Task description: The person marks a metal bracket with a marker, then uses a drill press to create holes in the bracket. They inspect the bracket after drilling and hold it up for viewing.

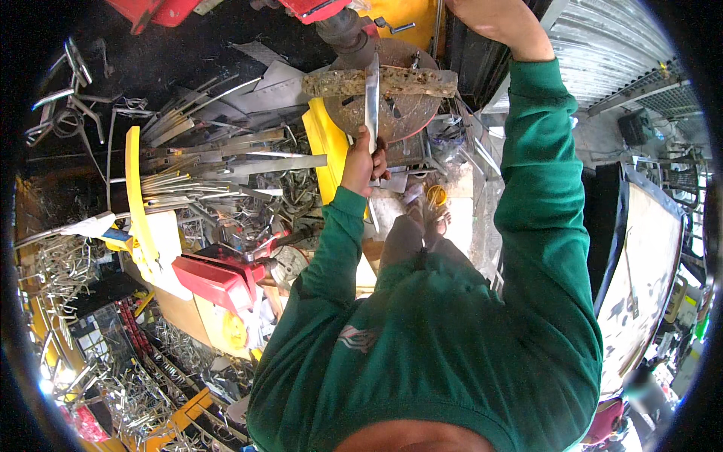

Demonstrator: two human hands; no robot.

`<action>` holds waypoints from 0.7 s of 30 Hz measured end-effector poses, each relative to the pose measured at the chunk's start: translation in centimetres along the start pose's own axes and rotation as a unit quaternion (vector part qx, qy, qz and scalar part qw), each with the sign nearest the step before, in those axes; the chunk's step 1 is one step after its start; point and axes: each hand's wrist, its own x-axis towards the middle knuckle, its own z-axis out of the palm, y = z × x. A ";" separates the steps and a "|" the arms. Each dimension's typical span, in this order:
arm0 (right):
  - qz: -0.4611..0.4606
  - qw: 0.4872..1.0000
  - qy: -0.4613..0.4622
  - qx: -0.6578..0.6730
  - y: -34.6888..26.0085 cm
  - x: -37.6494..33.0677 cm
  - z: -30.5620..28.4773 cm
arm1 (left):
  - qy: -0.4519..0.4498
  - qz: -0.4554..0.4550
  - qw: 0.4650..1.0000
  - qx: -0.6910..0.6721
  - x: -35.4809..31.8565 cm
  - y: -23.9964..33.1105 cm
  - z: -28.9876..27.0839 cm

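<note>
My left hand (364, 164) is closed around the lower part of a flat, shiny metal bar (372, 94). The bar points away from me, its far part over a worn wooden board (422, 82). That board lies across a round, rusty machine table (350, 119), under a machine with a dark metal column part (343, 32) and red housing. My right arm is stretched far forward and up on the right. Only the wrist and back part of my right hand (493, 21) show at the top edge; its fingers are out of the picture.
Many metal strips (248, 166) stick out at the left, beside a yellow upright panel (324, 143). A red machine (218, 279) stands nearer on the left, among heaps of bent metal pieces (68, 279). A dark-edged, pale-topped table (640, 264) is on the right.
</note>
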 end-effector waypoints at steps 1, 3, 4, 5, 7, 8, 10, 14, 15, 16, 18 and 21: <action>-0.005 1.000 0.002 0.007 0.0 0.0 0.0 | -0.003 -0.005 1.000 -0.004 0.0 0.0 0.0; -0.017 1.000 0.010 0.021 0.0 -0.1 0.1 | -0.018 0.002 1.000 -0.009 0.0 0.0 -0.1; -0.007 1.000 0.009 0.024 -0.1 -0.1 0.0 | -0.007 -0.012 1.000 -0.010 0.0 0.0 -0.1; 0.003 1.000 0.008 0.028 -0.2 -0.1 0.0 | -0.004 -0.011 1.000 -0.011 0.0 0.0 -0.1; 0.003 1.000 0.010 0.026 -0.4 0.0 0.0 | -0.002 -0.010 1.000 -0.013 0.1 0.1 0.0; -0.006 1.000 0.011 0.021 -0.4 0.0 -0.1 | -0.003 -0.010 1.000 -0.016 0.1 0.1 0.0; -0.013 1.000 0.011 0.016 -0.5 0.0 -0.1 | -0.004 -0.011 1.000 -0.017 0.1 0.2 0.1; 0.023 1.000 -0.003 0.003 -0.6 -0.1 -0.2 | 0.008 -0.014 1.000 -0.016 0.1 0.0 0.0; 0.040 0.999 -0.009 -0.005 -0.6 -0.2 -0.2 | 0.013 -0.014 1.000 -0.015 0.0 -0.1 -0.1; 0.038 0.999 -0.018 0.007 -0.6 -0.2 -0.2 | 0.015 -0.022 1.000 -0.014 -0.1 -0.3 -0.2; 0.029 0.999 -0.018 0.025 -0.5 -0.2 -0.2 | 0.000 -0.010 1.000 -0.003 0.2 -0.2 -0.4; 0.018 0.998 -0.001 0.057 -0.5 -0.2 -0.3 | -0.038 -0.014 0.999 -0.013 0.5 -0.2 -0.6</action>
